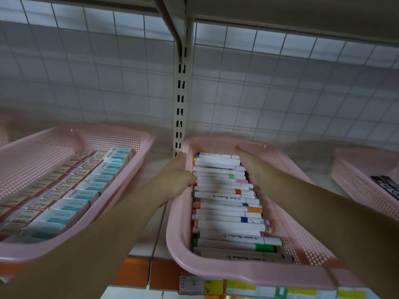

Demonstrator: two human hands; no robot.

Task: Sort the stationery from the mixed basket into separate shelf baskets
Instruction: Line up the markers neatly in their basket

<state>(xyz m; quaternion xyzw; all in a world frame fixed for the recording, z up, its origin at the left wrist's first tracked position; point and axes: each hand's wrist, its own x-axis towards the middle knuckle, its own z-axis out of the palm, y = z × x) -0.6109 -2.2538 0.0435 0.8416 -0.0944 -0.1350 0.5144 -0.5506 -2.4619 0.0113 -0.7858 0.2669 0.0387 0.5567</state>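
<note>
A pink marker basket (257, 271) stands on the shelf in the middle, filled with several white markers (226, 212) with coloured caps, lying crosswise in a row. My left hand (176, 179) is at the basket's left rim near the far corner. Its fingers run along the outside and its thumb hooks over the rim next to the marker ends. My right hand (251, 167) reaches inside the basket with straight fingers, resting along the right ends of the far markers and pointing at the back wall. It holds nothing.
A second pink basket (71, 240) on the left holds rows of small teal and red boxes. A third pink basket (356, 180) at the right edge holds dark items. A slotted shelf post (180, 108) rises between the baskets, before a wire grid back. Price labels (213, 288) line the shelf edge.
</note>
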